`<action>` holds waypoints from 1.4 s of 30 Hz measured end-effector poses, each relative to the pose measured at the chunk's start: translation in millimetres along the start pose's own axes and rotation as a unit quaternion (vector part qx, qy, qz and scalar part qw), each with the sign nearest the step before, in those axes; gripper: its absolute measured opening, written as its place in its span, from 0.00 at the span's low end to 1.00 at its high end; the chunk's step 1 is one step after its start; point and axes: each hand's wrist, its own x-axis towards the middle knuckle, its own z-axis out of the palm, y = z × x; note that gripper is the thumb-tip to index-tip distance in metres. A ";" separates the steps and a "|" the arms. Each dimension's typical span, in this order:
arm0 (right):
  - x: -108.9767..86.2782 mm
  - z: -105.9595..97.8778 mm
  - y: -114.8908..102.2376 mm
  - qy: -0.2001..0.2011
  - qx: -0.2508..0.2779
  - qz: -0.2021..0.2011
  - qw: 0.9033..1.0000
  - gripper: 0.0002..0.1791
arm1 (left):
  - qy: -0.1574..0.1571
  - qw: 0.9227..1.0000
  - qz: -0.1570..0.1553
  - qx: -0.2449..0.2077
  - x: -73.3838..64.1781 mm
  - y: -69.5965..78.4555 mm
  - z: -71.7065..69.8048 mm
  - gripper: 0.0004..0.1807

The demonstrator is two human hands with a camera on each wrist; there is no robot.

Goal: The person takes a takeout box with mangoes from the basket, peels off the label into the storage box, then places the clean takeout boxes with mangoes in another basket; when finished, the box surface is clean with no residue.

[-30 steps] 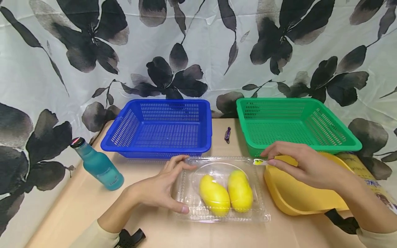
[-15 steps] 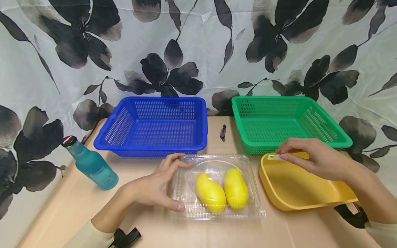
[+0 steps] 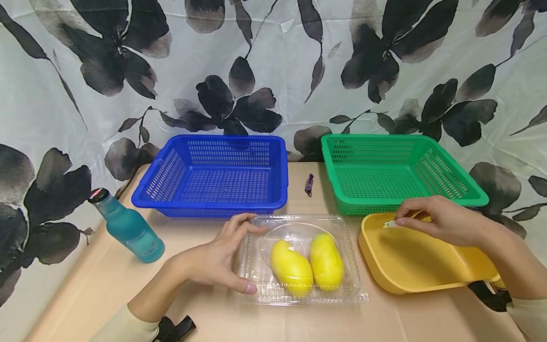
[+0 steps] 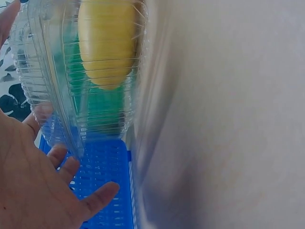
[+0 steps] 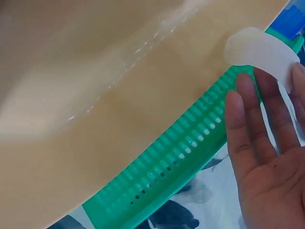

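Note:
A clear plastic clamshell box (image 3: pixel 307 301) lies on the table with two yellow mangoes, one on the left (image 3: pixel 291 270) and one on the right (image 3: pixel 326 263), under its lid. My left hand (image 3: pixel 211 261) grips the box's left side, thumb at the front corner and fingers at the back. My right hand (image 3: pixel 448 225) pinches a small white sticker (image 3: pixel 390 224) with a green and yellow print, held over the yellow basin (image 3: pixel 397 280). In the right wrist view the sticker's plain white back (image 5: pixel 259 50) shows, between thumb and fingers.
A blue basket (image 3: pixel 218 209) stands behind the box, a green basket (image 3: pixel 344 204) behind the basin. Between the baskets lies a purple-wrapped candy (image 3: pixel 309 185). At the left stands a teal bottle (image 3: pixel 132 232) with a dark cap. A floral cloth (image 3: pixel 290 57) hangs at the back.
My right hand has moved right with the sticker, from the box's back right corner to over the yellow basin. My left hand has kept its hold on the box.

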 end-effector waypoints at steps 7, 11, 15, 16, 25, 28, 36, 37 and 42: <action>-1.3 -6.7 12.9 -0.038 -0.003 0.011 0.999 0.15 | 0.004 1.000 0.006 -0.001 0.4 -1.0 0.7 0.56; -2.7 -9.2 18.2 -0.054 -0.009 0.017 0.998 0.13 | 0.007 1.000 0.006 -0.002 0.5 -1.3 0.4 0.57; -5.4 -7.2 23.1 -0.064 -0.006 0.031 0.997 0.12 | 0.004 1.000 0.001 -0.006 0.3 -0.9 0.4 0.57; -6.2 -5.6 24.5 -0.065 -0.008 0.032 0.997 0.11 | 0.003 1.000 -0.002 -0.008 0.2 -0.8 0.5 0.57; -13.9 12.6 34.0 -0.100 -0.003 0.021 0.995 0.09 | 0.000 1.000 -0.009 -0.012 0.0 0.2 1.4 0.57; -16.3 14.8 35.9 -0.132 0.012 0.041 0.990 0.06 | 0.000 1.000 -0.009 -0.012 0.5 1.1 1.3 0.58; -24.3 29.8 40.5 -0.154 0.061 0.051 0.985 0.06 | -0.001 1.000 -0.008 -0.012 1.4 2.5 1.2 0.57; -24.3 32.3 40.4 -0.154 0.059 0.055 0.985 0.07 | -0.001 1.000 -0.008 -0.012 1.0 2.5 1.2 0.57; -22.3 42.5 40.0 -0.140 0.016 0.076 0.987 0.11 | 0.003 1.000 -0.004 -0.003 1.6 2.8 0.7 0.56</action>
